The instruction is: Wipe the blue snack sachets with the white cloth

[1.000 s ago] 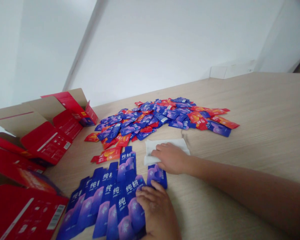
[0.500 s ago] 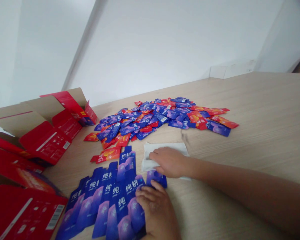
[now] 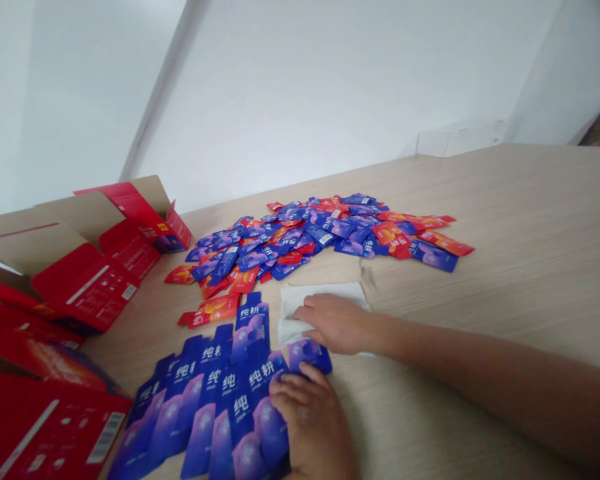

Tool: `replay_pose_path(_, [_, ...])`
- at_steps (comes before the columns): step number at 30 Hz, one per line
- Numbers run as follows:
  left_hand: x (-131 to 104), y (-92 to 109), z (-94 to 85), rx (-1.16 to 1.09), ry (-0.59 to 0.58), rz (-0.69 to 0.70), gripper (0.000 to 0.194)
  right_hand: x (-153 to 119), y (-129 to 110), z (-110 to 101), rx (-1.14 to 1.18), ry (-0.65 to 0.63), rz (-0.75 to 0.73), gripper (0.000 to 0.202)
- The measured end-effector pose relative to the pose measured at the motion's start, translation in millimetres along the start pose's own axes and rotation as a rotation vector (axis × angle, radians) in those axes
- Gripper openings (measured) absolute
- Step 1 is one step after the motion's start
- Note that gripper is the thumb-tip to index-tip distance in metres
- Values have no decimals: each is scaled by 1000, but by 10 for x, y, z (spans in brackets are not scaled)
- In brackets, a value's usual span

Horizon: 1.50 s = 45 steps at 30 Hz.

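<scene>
My left hand (image 3: 317, 423) lies at the lower middle, its fingers curled over a purple sachet (image 3: 310, 355) whose far end shows between my two hands. Just beyond, my right hand (image 3: 337, 323) presses on a folded white cloth (image 3: 325, 291) with bent fingers, gripping it against the table. The cloth's near edge meets the purple sachet. To the left of my left hand, several purple sachets (image 3: 195, 400) with white lettering lie overlapped in a fanned layer. One orange-red sachet (image 3: 215, 310) rests just above that layer.
A loose heap of mixed purple and red sachets (image 3: 300, 233) spreads across the back of the wooden table (image 3: 505, 267). Opened red cardboard boxes (image 3: 87, 287) line the left side, flaps up. A white box (image 3: 457, 139) stands by the wall at the back right.
The cloth and my right hand have shifted slightly to the left. My left hand stays on the sachets. The whole view has drifted a little.
</scene>
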State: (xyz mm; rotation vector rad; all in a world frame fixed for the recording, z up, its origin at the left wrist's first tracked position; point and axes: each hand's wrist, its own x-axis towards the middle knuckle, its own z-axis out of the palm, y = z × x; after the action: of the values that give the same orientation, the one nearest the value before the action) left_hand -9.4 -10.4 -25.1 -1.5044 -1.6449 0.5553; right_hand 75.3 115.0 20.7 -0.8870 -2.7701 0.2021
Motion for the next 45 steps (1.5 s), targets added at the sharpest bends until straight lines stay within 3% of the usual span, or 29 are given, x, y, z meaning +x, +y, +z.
replay_pose_path(8, [12,4,-22,-33,-27,-15,33,-43,-100,-47,56,-56,-145,27])
replay_pose_path(15, [1,-3,-12,-16,-8,0,33,16,51,-6,-59,19,21,21])
replay_pose_path(21, [4,-2,-22,-41,-29,3,34,-40,-88,-40,-8,-34,-163,21])
replay_pose_path(29, [0,1,-30,-15,-45,9,36,22,113,-11,-89,0,93,24])
replay_pose_path(37, [13,-2,-13,-63,-33,6,32,-38,-94,-41,-6,-49,-157,22])
replay_pose_path(43, [2,17,17,-61,-2,4,33,6,108,-21,-66,-14,22,24])
replay_pose_path(45, [2,17,11,-45,-6,-2,33,-5,115,-27,-74,-3,20,24])
